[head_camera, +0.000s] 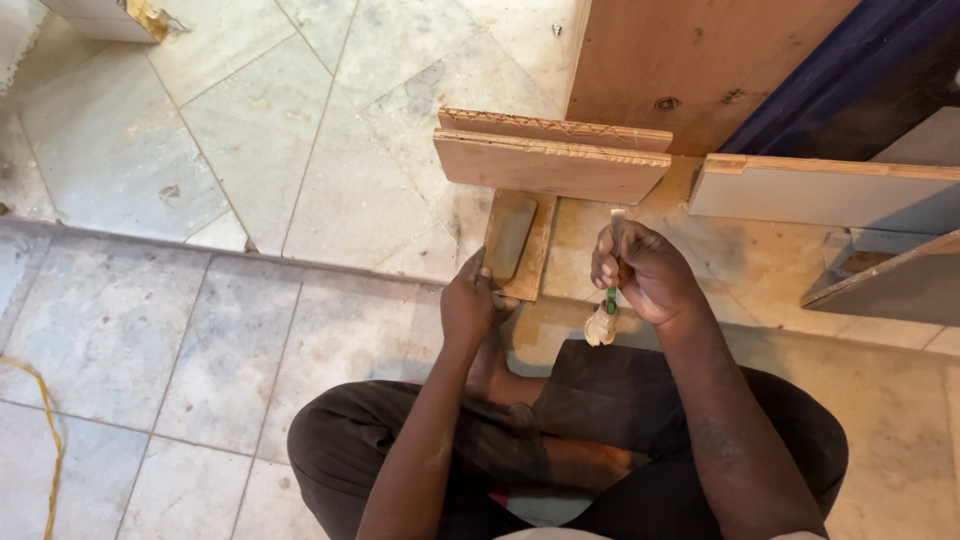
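Note:
My right hand (645, 272) is closed around a thin green-handled tool (611, 298), held upright, with a scrap of pale cloth or paper (600, 326) hanging at its lower end. My left hand (470, 298) rests on the near end of a small flat wooden piece (517, 240) with a grey worn patch, which lies on the floor. Just beyond that piece, two plywood boards (550, 160) lie stacked crosswise. I sit cross-legged in dark trousers with a bare foot under my left hand.
A large plywood panel (690, 60) stands at the back. Grey laminate boards (820, 190) lean at the right, over a dusty floor patch. Marble tiles (250, 130) spread to the left, with a step edge (200, 250) and a yellow cord (45, 430) at far left.

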